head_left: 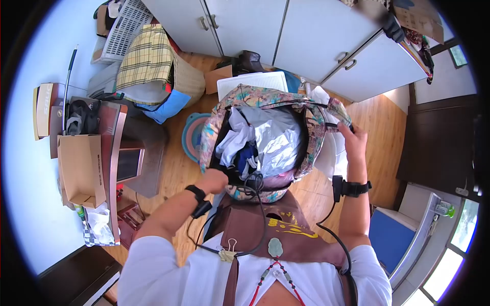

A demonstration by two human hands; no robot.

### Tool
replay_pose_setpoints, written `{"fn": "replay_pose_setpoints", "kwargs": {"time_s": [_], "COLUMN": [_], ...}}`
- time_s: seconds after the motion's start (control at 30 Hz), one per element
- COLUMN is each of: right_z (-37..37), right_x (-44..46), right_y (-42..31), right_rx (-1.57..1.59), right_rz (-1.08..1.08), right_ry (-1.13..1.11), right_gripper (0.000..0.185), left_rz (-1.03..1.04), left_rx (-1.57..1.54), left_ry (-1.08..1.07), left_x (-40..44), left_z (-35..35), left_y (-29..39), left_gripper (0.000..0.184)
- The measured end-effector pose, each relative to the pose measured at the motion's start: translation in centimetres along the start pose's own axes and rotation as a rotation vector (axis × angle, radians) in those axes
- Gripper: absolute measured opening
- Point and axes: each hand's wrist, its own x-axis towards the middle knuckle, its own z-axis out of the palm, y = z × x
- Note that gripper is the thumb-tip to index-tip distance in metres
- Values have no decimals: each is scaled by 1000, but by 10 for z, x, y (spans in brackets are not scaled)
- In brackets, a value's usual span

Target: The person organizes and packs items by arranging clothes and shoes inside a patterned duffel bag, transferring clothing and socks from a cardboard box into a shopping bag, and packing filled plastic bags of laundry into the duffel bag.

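A large patterned fabric bag stands open in front of my body, its top flap folded back. Inside it lie a shiny silver sheet, white cloth and dark blue cloth. My left hand is closed on the bag's near left rim; its fingertips are hidden. At the right side, my right hand grips an edge of the same bag, raised and pulled outward. Black cables hang over the bag's near edge, in front of my brown apron.
Blue and pink basins sit on the floor left of the bag. Behind it are a white lidded box and grey cabinets. An open cardboard box stands at left. White plastic lies beside the bag at right.
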Motion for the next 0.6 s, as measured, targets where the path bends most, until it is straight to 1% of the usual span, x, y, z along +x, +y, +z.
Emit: {"fn": "replay_pose_setpoints", "kwargs": {"time_s": [0.03,0.07,0.1,0.17,0.23,0.3,0.33,0.37,0.43,0.5,0.53,0.57,0.6], "right_z": [1,-2,-9,-17,-27,-33,-31,-31,-38,-29,-19,-5,17], "right_x": [1,-5,2,15,1,-18,-27,-34,-48,-72,-82,-88,-90], "right_y": [-9,-33,-30,-14,-38,-70,-85,-95,-93,-97,-89,-75,-58], "right_rx": [81,151,127,273,345,347,265,191,64,53,87,119,213], "right_rz": [-15,28,51,17,64,19,17,7,-66,-51,-60,-60,-51], "right_ry": [11,17,-15,-6,27,43,71,101,66,62,50,39,7], "right_gripper": [22,19,18,19,20,23,17,24,20,24,25,27,25], "left_rz": [48,93,84,171,186,167,179,186,227,227,194,173,157], "left_rx": [-36,-66,-54,-55,-4,27,45,69,106,111,130,95,54], "left_ry": [141,278,278,371,394,430,416,409,528,603,626,711,750], "left_x": [-10,-22,-35,-57,-85,-105,-111,-115,-122,-121,-118,-108,-87], "left_z": [-16,-33,-48,-82,-119,-143,-152,-163,-176,-178,-179,-173,-158], "left_y": [-11,-20,-22,-24,-22,-26,-27,-28,-24,-23,-22,-24,-31], "left_gripper": [10,8,8,2,5,4,4,4,5,5,5,7,10]}}
